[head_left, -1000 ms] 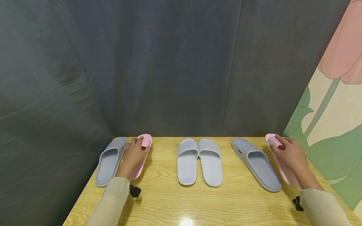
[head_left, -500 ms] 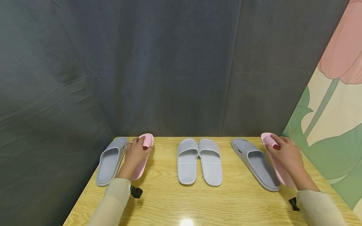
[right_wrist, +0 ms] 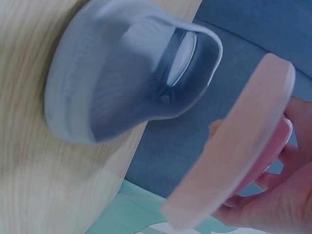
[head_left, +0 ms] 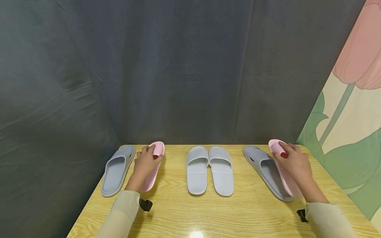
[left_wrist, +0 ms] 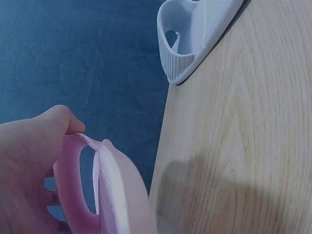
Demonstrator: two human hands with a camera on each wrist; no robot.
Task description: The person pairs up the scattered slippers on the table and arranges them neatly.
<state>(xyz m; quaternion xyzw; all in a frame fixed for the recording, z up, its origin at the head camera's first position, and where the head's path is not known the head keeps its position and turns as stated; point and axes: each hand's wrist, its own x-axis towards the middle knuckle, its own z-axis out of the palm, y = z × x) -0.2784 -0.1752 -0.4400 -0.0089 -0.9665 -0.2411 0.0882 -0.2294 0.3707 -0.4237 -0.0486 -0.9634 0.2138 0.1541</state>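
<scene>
My left hand (head_left: 145,165) grips a pink slipper (head_left: 152,180) by its strap. In the left wrist view the thumb of that hand (left_wrist: 29,165) lies at the strap's edge, and the slipper (left_wrist: 134,195) is tilted above the table, over its shadow. Another pink slipper (head_left: 290,185) is held at the strap by my right hand (head_left: 297,164). It overlaps the right grey-blue slipper (head_left: 254,154) in the head view; the right wrist view has the pink slipper (right_wrist: 234,146) apart from the grey-blue one (right_wrist: 112,78). The left grey-blue slipper (head_left: 114,175) lies left of my left hand.
Two pale grey slippers (head_left: 197,180) lie side by side at the middle of the wooden table (head_left: 172,215). A dark curtain (head_left: 190,72) hangs behind the table's far edge. At the right stands a panel with a tulip print (head_left: 351,132).
The right hand has carried its pink slipper leftward, now overlapping the grey-blue slipper in the head view. The left hand has moved its pink slipper slightly rightward. The other slippers have not visibly moved.
</scene>
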